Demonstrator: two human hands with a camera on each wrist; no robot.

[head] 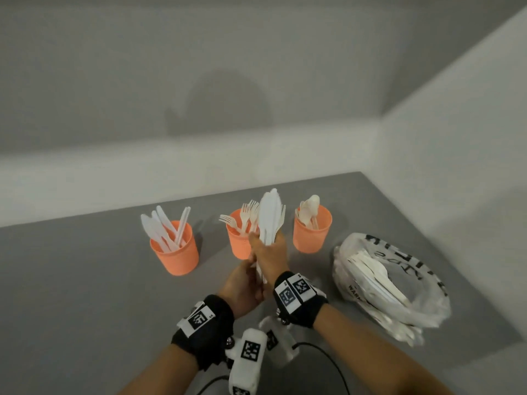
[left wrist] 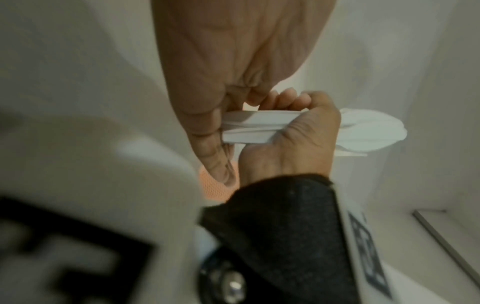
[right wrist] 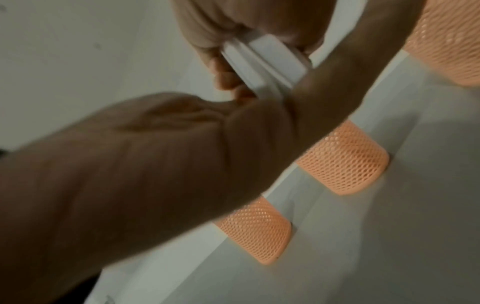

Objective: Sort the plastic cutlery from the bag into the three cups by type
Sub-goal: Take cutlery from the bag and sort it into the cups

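Note:
My right hand (head: 268,248) grips a bundle of white plastic knives (head: 270,215) and holds it upright in front of the middle cup. My left hand (head: 247,280) holds the handle ends below it; in the left wrist view its thumb (left wrist: 210,148) and curled fingers close on the bundle (left wrist: 249,127). Three orange mesh cups stand in a row: the left cup (head: 175,252) holds knives, the middle cup (head: 238,243) forks, the right cup (head: 312,232) spoons. The clear plastic bag (head: 399,283) with more white cutlery lies to the right.
The grey table (head: 85,280) meets white walls at the back and right. Cables and white wrist camera mounts (head: 248,357) hang below my forearms. The cups' bases (right wrist: 342,164) show under my hands in the right wrist view.

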